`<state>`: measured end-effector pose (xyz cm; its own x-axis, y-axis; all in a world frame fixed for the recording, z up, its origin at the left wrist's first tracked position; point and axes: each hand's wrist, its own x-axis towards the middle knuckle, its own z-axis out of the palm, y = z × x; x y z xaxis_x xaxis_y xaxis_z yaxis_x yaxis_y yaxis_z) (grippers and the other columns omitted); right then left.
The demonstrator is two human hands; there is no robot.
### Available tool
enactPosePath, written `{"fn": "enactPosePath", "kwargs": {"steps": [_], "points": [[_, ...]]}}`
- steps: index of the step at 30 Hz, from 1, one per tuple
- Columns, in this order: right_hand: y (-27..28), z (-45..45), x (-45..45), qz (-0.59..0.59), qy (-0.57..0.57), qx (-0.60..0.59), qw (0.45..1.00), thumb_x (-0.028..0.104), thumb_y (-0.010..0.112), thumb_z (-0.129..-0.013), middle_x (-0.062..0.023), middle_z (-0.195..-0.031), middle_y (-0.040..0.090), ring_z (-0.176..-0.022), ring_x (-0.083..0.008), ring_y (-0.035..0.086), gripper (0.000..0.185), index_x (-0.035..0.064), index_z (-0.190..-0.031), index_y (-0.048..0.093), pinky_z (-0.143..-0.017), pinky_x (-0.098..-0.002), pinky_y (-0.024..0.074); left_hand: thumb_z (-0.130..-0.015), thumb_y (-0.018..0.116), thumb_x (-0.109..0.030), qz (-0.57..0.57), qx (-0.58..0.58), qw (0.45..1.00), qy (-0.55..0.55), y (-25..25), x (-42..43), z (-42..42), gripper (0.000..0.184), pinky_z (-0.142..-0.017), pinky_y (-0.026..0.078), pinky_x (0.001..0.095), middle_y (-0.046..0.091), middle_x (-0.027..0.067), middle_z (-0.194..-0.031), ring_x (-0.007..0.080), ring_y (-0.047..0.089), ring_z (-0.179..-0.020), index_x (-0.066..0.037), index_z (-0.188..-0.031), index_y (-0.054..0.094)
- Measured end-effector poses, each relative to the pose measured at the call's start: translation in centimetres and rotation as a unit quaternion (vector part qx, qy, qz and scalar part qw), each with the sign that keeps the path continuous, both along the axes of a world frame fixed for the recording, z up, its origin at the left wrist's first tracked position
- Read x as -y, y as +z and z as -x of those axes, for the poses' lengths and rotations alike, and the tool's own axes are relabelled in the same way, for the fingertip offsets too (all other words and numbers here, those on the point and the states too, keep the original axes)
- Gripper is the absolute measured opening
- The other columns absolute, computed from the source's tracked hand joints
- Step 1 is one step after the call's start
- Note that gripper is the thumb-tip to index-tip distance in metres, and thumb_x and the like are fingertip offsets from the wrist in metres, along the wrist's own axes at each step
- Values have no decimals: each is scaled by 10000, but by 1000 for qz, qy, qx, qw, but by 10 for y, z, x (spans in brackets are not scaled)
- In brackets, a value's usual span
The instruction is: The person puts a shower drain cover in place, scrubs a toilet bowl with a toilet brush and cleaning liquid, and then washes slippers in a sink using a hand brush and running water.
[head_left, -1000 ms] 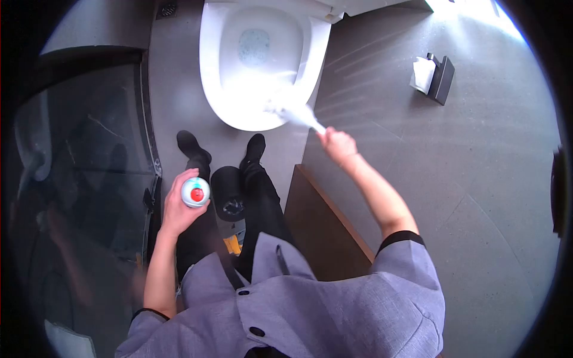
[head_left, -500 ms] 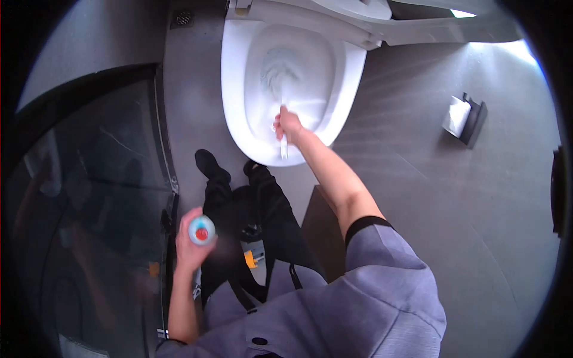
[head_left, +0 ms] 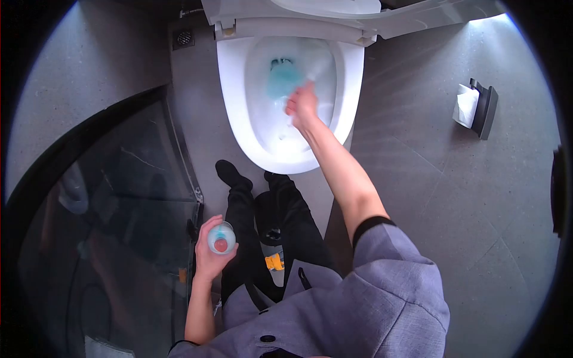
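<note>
My right hand [head_left: 303, 104] is closed, blurred by motion, over the bowl of a white toilet [head_left: 236, 101]. It grips the white handle of a toilet brush [head_left: 315, 71], which is hard to tell from the bowl; the brush head cannot be made out. Blue-green water [head_left: 285, 80] lies at the bottom of the bowl. Down at the left, my left hand [head_left: 210, 253] wraps round a clear, round container [head_left: 222, 232], seen from above, with blue and a reddish disc showing in it.
The raised seat and lid [head_left: 298, 28] are at the toilet's back. A black paper holder [head_left: 486, 113] with white paper is at right. A dark glass panel [head_left: 119, 221] borders the left side. A floor drain [head_left: 184, 39] lies behind left, and a black bin [head_left: 268, 218] between my legs.
My right hand has moved up and right over the bowl, and the handle has swung with it. The water looks greener. The view has shifted; my left hand still holds the container.
</note>
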<state>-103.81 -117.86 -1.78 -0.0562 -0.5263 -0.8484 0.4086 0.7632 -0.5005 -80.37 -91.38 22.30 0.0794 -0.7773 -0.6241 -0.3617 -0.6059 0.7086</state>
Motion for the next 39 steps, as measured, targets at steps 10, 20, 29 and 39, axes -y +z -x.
{"fn": "enactPosePath", "kwargs": {"steps": [10, 20, 29, 39], "points": [[96, 81, -136, -269, 482, -117, 826, 478, 231, -1007, -152, -582, 561, -440, -237, 540, 674, -13, -698, 573, -470, -389, 460, -582, 804, -15, 42, 18, 999, -28, 9, 12, -17, 698, -962, 466, 384, 559, 133, -1253, 324, 559, -1151, -90, -1204, 497], [45, 22, -61, 87, 658, -267, 699, 488, 225, -986, -271, -769, 651, -692, -455, 611, 729, -66, -766, 646, -795, -494, 474, -589, 782, -18, 20, 28, 999, -19, 28, 4, -29, 667, -981, 447, 376, 558, 128, -1258, 311, 549, -1176, -88, -1193, 506], [95, 72, -10, -221, 16, 169, 960, 428, 257, -1024, 18, -479, 315, -349, -111, 303, 475, 131, -680, 394, -320, -275, 267, -587, 787, -18, 26, 14, 999, -15, 33, 15, -27, 680, -981, 449, 379, 556, 123, -1264, 310, 549, -1175, -90, -1198, 499], [98, -6, 61, -134, -238, 425, 863, 172, 385, -884, 48, -501, 316, -362, -66, 286, 272, 167, -613, 353, -326, -239, 217, -587, 793, -14, 12, 37, 999, -29, 32, 5, -38, 673, -965, 461, 372, 554, 127, -1262, 314, 555, -1161, -84, -1191, 504]]}}
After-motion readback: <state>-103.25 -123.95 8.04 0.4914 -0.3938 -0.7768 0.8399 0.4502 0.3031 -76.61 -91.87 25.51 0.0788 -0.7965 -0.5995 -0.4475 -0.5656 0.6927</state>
